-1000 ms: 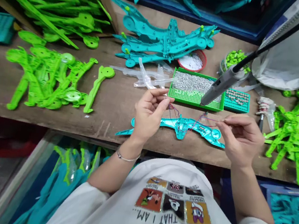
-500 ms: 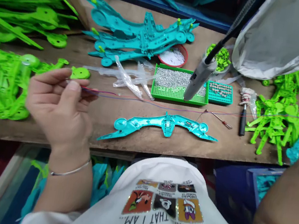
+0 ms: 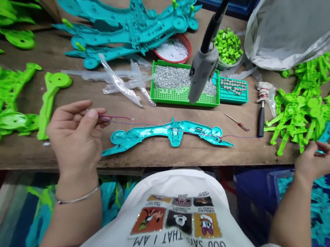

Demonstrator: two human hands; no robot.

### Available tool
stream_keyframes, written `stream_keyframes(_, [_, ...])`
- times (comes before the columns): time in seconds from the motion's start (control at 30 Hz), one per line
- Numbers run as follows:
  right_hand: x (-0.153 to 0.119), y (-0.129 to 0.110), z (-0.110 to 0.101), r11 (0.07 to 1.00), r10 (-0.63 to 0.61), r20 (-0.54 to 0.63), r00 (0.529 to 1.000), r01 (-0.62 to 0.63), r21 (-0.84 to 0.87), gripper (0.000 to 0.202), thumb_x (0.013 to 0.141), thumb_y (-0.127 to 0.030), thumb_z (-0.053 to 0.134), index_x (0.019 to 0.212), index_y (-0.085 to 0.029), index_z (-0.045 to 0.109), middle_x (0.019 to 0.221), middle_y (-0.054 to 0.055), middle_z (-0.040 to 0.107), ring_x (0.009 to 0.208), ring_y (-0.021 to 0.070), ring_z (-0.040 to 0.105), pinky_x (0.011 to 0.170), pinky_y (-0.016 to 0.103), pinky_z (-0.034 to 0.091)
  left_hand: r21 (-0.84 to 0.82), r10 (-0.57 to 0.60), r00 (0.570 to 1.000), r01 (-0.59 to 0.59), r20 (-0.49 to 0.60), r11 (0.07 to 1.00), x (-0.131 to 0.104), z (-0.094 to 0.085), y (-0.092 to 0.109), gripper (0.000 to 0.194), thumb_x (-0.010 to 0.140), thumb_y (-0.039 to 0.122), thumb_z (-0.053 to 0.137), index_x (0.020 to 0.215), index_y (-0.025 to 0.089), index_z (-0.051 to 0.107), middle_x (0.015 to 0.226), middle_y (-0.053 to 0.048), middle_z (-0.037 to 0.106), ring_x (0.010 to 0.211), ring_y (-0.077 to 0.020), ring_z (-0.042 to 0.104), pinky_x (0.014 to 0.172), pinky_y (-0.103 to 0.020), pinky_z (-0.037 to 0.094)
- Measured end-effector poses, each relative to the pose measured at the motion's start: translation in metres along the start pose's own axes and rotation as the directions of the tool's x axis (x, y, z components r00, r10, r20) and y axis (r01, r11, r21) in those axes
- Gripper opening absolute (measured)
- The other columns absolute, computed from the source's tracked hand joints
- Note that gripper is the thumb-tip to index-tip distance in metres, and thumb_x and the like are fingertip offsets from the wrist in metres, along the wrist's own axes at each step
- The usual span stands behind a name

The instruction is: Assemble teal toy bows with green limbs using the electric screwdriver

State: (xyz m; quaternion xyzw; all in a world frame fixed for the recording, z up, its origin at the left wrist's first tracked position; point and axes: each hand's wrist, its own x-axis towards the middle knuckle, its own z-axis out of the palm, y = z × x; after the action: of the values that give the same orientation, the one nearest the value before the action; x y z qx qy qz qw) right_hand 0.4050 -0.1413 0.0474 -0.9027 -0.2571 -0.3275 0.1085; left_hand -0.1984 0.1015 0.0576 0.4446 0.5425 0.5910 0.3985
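Left hand (image 3: 78,134): thumb and fingers pinched narrow on one end of thin red and blue wires (image 3: 121,118)
Right hand (image 3: 317,160): fingertips drawn together on the far end of the wires, well apart from the left hand
Wires: stretched between both hands, passing over the turquoise piece
Turquoise piece (image 3: 151,131): long, curved like a bow, lying on the table (image 3: 228,163) between the hands, nearer the left, touched by neither
Beyond the hands, in the middle: a green tray (image 3: 184,102) of small silvery parts, a grey tool (image 3: 203,73) upright in front of it, a smaller teal tray (image 3: 235,99) just beside it
Between the green tray and the right hand: a thin screwdriver (image 3: 243,126) and a black-handled tool (image 3: 261,120)
Past the left hand: clear plastic pieces (image 3: 118,80), stacked turquoise parts (image 3: 120,27)
Just beyond the right hand: a heap of lime-green parts (image 3: 308,114)
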Motion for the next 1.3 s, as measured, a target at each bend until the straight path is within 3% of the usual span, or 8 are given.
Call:
stream_keyframes(0.1, [0.001, -0.003, 0.017, 0.991, 0.130, 0.067, 0.989, -0.131, 0.020, 0.028, 0.067, -0.001, 0.080, 0.092, -0.013, 0.074, 0.091, 0.020, 0.071, 0.093, 0.0318, 0.065, 0.086, 0.049, 0.045, -0.005, 0.013, 1.000, -0.013, 0.023, 1.000, -0.009, 0.006, 0.004, 0.039, 0.071, 0.026, 0.085, 0.107, 0.017, 0.073, 0.087, -0.001, 0.079, 0.071, -0.0113, 0.071, 0.071, -0.025, 0.060])
stream_keyframes(0.23, [0.006, -0.026, 0.016, 0.994, 0.100, 0.133, 0.986, -0.104, 0.023, 0.036, 0.060, -0.031, 0.094, 0.088, -0.017, 0.076, 0.107, 0.026, 0.067, 0.111, 0.0435, 0.059, 0.092, 0.062, 0.043, -0.003, -0.021, 0.984, 0.022, 0.176, 1.000, -0.032, 0.018, 0.022, 0.030, 0.080, 0.023, 0.085, 0.108, 0.017, 0.077, 0.092, -0.004, 0.082, 0.077, -0.0126, 0.076, 0.074, -0.024, 0.062])
stream_keyframes(0.4, [-0.009, -0.131, -0.074, 0.804, -0.383, -0.028, 0.923, 0.348, 0.483, 0.047, 0.081, -0.037, 0.080, 0.122, -0.017, 0.072, 0.131, 0.024, 0.062, 0.128, 0.0383, 0.059, 0.105, 0.061, 0.046, 0.033, 0.090, 0.868, -0.121, 0.488, 0.992, -0.058, 0.038, 0.056, 0.014, 0.088, 0.019, 0.080, 0.102, 0.024, 0.082, 0.094, -0.002, 0.082, 0.084, -0.0149, 0.078, 0.082, -0.026, 0.064])
stream_keyframes(0.5, [-0.034, -0.214, -0.144, 0.358, -0.663, 0.069, 0.745, 0.235, 0.904, 0.030, 0.099, -0.028, 0.063, 0.127, -0.028, 0.070, 0.123, 0.008, 0.074, 0.118, 0.0251, 0.070, 0.105, 0.048, 0.053, -0.034, 0.230, 0.776, -0.260, 0.587, 0.965, -0.064, 0.052, 0.073, 0.016, 0.088, 0.016, 0.079, 0.099, 0.028, 0.083, 0.096, -0.001, 0.081, 0.089, -0.0169, 0.077, 0.081, -0.029, 0.063])
stream_keyframes(0.63, [-0.071, -0.286, -0.183, -0.009, -0.954, 0.043, 0.297, -0.174, 0.985, 0.059, 0.091, -0.039, 0.077, 0.146, -0.028, 0.057, 0.139, 0.007, 0.070, 0.126, 0.0253, 0.069, 0.107, 0.041, 0.056, -0.042, 0.268, 0.720, -0.316, 0.640, 0.948, -0.064, 0.064, 0.078, 0.017, 0.090, 0.018, 0.078, 0.101, 0.030, 0.082, 0.096, 0.000, 0.079, 0.087, -0.0173, 0.075, 0.076, -0.031, 0.061])
stream_keyframes(0.73, [-0.088, -0.303, -0.173, 0.000, -0.976, 0.037, 0.215, -0.169, 0.986, 0.061, 0.091, -0.037, 0.077, 0.148, -0.027, 0.055, 0.127, 0.006, 0.075, 0.116, 0.0235, 0.073, 0.102, 0.038, 0.057, 0.007, 0.263, 0.735, -0.342, 0.625, 0.939, -0.063, 0.064, 0.067, 0.011, 0.092, 0.023, 0.077, 0.100, 0.028, 0.081, 0.096, -0.002, 0.079, 0.088, -0.0177, 0.074, 0.079, -0.032, 0.059])
stream_keyframes(1.0, [-0.104, -0.288, -0.148, 0.108, -0.929, 0.037, 0.368, 0.174, 0.979, 0.024, 0.103, -0.021, 0.054, 0.123, -0.023, 0.068, 0.109, 0.008, 0.075, 0.097, 0.0202, 0.071, 0.088, 0.035, 0.057, 0.235, 0.127, 0.832, -0.294, 0.541, 0.926, -0.070, 0.062, 0.021, 0.015, 0.097, 0.035, 0.072, 0.092, 0.021, 0.075, 0.086, -0.001, 0.073, 0.076, -0.0129, 0.065, 0.070, -0.026, 0.050])
stream_keyframes(1.3, [-0.098, -0.287, -0.133, 0.159, -0.986, 0.163, 0.045, 0.581, 0.798, 0.030, 0.104, -0.016, 0.044, 0.112, -0.018, 0.073, 0.092, 0.010, 0.064, 0.082, 0.0218, 0.057, 0.074, 0.034, 0.043, 0.293, -0.215, 0.767, 0.037, 0.604, 0.955, -0.087, 0.050, -0.007, 0.038, 0.096, 0.042, 0.071, 0.127, 0.022, 0.064, 0.095, -0.002, 0.075, 0.071, -0.0117, 0.067, 0.062, -0.022, 0.050])
